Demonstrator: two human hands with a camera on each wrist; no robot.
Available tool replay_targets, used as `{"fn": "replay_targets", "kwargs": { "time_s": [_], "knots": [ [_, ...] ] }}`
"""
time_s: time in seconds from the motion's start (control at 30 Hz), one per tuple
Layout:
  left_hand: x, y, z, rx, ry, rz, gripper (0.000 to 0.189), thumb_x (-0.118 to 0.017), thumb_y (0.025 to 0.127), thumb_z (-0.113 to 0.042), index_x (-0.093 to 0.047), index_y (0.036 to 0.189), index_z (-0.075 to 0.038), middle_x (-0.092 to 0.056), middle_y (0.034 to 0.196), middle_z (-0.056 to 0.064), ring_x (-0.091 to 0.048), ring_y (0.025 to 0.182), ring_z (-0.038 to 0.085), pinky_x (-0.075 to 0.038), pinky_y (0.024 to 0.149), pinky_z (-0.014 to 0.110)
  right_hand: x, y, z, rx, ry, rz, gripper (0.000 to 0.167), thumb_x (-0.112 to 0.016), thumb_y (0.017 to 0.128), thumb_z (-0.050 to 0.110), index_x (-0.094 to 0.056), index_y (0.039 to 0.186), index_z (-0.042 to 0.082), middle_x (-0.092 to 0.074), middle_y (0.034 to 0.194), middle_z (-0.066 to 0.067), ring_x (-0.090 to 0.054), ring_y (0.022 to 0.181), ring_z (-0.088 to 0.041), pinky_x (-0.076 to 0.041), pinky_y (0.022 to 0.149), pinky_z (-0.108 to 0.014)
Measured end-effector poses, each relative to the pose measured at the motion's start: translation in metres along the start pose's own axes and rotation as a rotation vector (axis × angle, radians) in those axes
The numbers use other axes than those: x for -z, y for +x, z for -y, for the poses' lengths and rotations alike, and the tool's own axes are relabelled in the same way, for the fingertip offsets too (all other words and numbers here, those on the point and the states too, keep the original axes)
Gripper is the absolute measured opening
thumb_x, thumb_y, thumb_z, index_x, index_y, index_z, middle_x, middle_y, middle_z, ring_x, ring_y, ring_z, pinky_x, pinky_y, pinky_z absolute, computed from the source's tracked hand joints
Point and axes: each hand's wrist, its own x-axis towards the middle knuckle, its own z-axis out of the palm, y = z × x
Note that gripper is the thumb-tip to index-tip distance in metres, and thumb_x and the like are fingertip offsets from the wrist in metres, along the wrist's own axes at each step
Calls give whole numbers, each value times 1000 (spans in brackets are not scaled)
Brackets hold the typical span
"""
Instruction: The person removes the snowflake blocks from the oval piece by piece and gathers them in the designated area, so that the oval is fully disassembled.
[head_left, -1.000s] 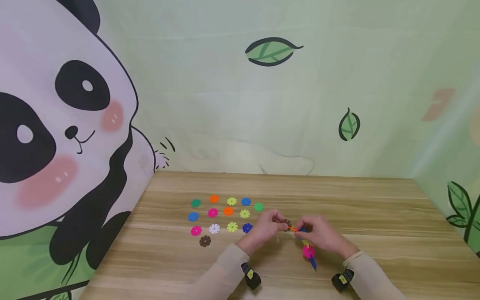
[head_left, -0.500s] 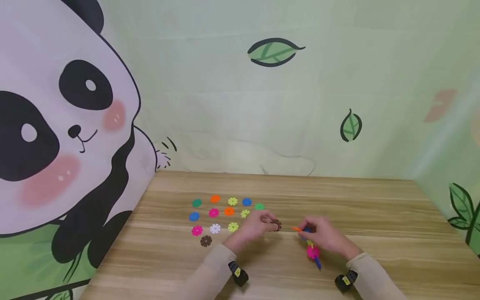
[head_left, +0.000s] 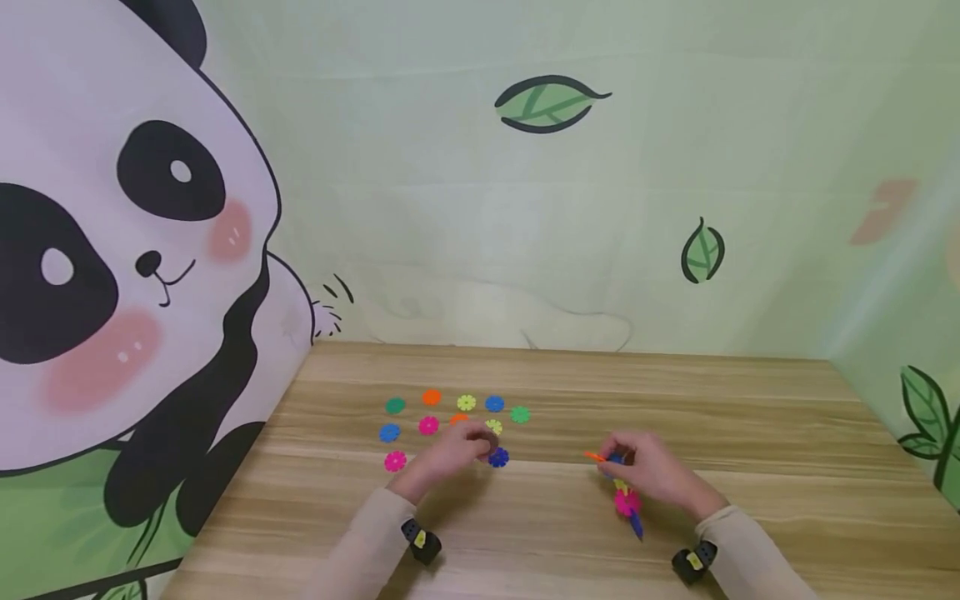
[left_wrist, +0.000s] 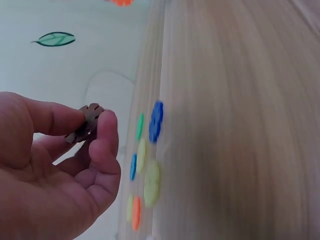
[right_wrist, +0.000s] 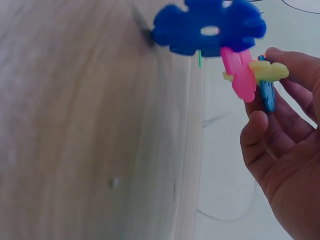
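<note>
My left hand [head_left: 448,452] pinches a brown notched snowflake disc [left_wrist: 93,118] between thumb and fingers, held above the loose discs on the table. My right hand [head_left: 651,471] grips a chain of interlocked snowflake discs at its upper end, on the right side of the table. An orange disc [head_left: 595,457] sticks out to the left of those fingers. Below them the chain runs through a light blue disc [right_wrist: 267,92], a yellow disc [right_wrist: 271,71] and a pink disc [right_wrist: 244,82] to a dark blue disc [right_wrist: 209,30] at the lower end.
Loose discs lie in rough rows on the wooden table [head_left: 540,533], among them a green disc [head_left: 520,414], a pink disc [head_left: 395,461] and a dark blue disc [head_left: 498,457]. My left hand and forearm hide several others. A printed cloth wall [head_left: 420,208] stands behind the table.
The left hand has drawn away from the chain and moved left with the brown disc, over the loose discs. The right hand stays nearly in place with the chain.
</note>
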Motion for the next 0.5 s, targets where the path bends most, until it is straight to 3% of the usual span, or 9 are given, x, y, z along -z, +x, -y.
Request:
{"fn": "replay_targets", "kwargs": {
  "time_s": [0.17, 0.33, 0.5],
  "knots": [
    [12, -11, 8, -19, 13, 18, 24, -50, 88, 4, -63, 109, 6, -63, 92, 13, -59, 82, 24, -52, 73, 38, 2, -1, 0, 8, 9, 0, 7, -70, 86, 14, -64, 86, 12, -60, 78, 6, -53, 66, -10, -46, 57, -25],
    [24, -20, 18, -64, 122, 38, 17, -60, 86, 2, -63, 103, 1, -61, 79, 6, -54, 70, 16, -46, 60, 29, 4, -1, 0, 22, 9, -6, 6, -70, 86, 12, -63, 86, 11, -59, 78, 5, -52, 67, -9, -46, 58, -25],
    [33, -26, 23, -111, 162, 111, 11, -59, 88, 3, -65, 96, -2, -66, 84, 7, -58, 73, 16, -47, 62, 29, 4, -2, -1, 42, 13, -10, 6, -69, 86, 9, -64, 85, 10, -59, 77, 5, -52, 67, -9, -46, 59, -25]
  ]
}}
